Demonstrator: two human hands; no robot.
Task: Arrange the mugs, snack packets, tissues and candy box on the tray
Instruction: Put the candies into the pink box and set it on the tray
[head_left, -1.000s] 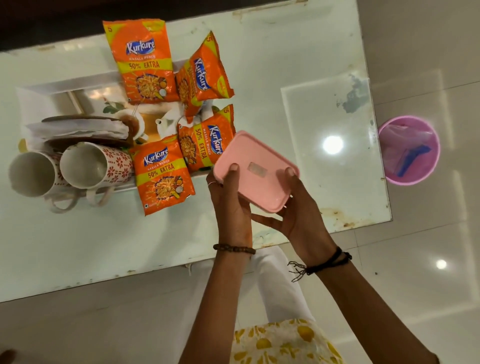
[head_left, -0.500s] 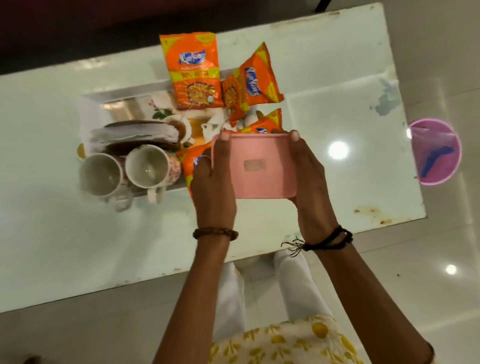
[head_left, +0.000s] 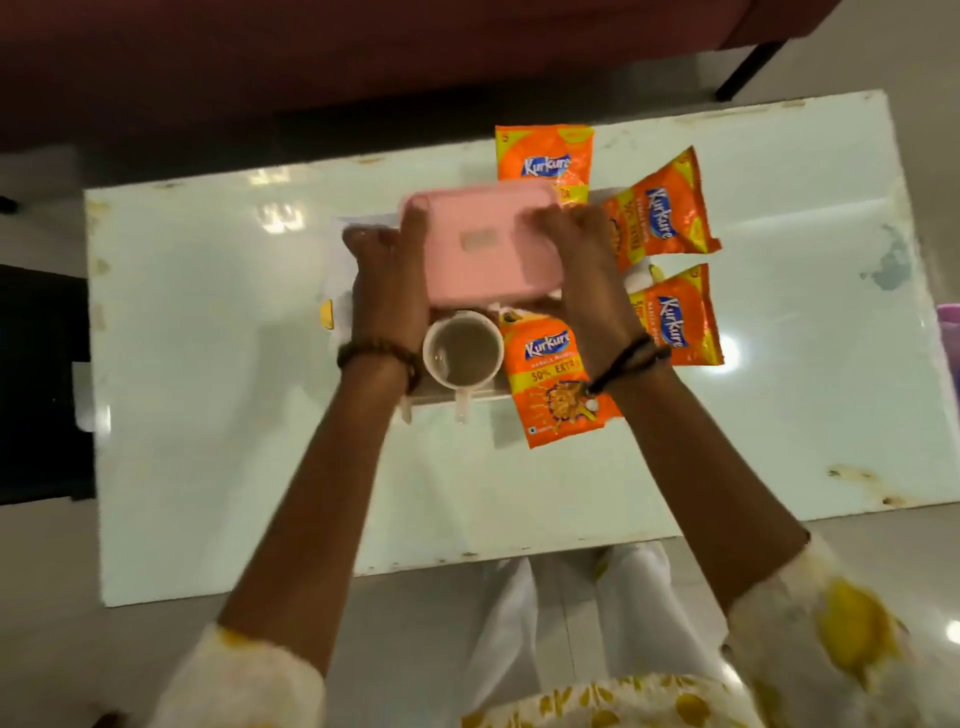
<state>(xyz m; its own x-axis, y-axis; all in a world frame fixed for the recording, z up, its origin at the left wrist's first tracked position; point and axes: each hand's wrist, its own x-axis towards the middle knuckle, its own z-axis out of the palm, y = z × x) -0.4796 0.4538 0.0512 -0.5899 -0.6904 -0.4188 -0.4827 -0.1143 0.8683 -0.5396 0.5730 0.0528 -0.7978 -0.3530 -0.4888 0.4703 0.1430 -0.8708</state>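
Nearest us, a packet (head_left: 558, 384) lies at 5 o'clock of the tray (head_left: 337, 260), its lower end overhanging onto the table (head_left: 234, 415); beside it, at 9 o'clock, stands a mug (head_left: 462, 353); above the mug we see the left hand (head_left: 387, 280) and right hand (head_left: 589, 270) clasping the pink box (head_left: 485, 241) by its two short ends, over the tray's middle; whether the box rests on anything we cannot tell; farther off, packets lie at 3 o'clock (head_left: 675, 317), 2 o'clock (head_left: 662, 208) and 12 o'clock (head_left: 543, 156).
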